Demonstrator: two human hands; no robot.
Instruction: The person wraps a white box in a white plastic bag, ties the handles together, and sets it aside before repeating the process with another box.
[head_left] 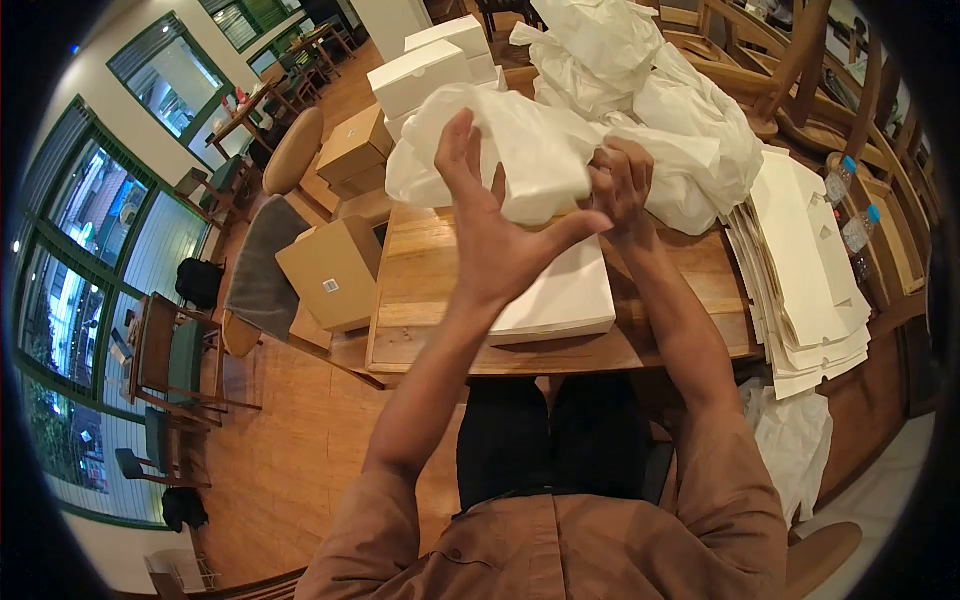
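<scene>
1. We take the clock from the white box [560,300] in front of us, with 12 straight ahead. We have the bag [535,145] raised at 12, over the surface [425,300].
2. Our right hand [625,185] is curled, its fingers seemingly closed on the bag's right edge. Our left hand [485,235] is spread wide, palm up against the bag's near side, thumb out toward the right hand; it grips nothing that we can see.
3. We judge this to be handling the loose bag, perhaps spreading it. A firm hold on both sides would call for closing the left fingers while the right keeps its pinch.
4. The white box lies flat below our hands; its inside is hidden.
5. At 11 we see a white stack [425,80] of closed boxes; at 10 and 9, brown cartons [335,270], contents not visible.
6. At 1 sits a bulging bag pile [695,130]; we cannot tell what it holds.
7. Between 2 and 3 lie layered card sheets [800,260], with capped clear bottles [858,232] just beyond.
</scene>
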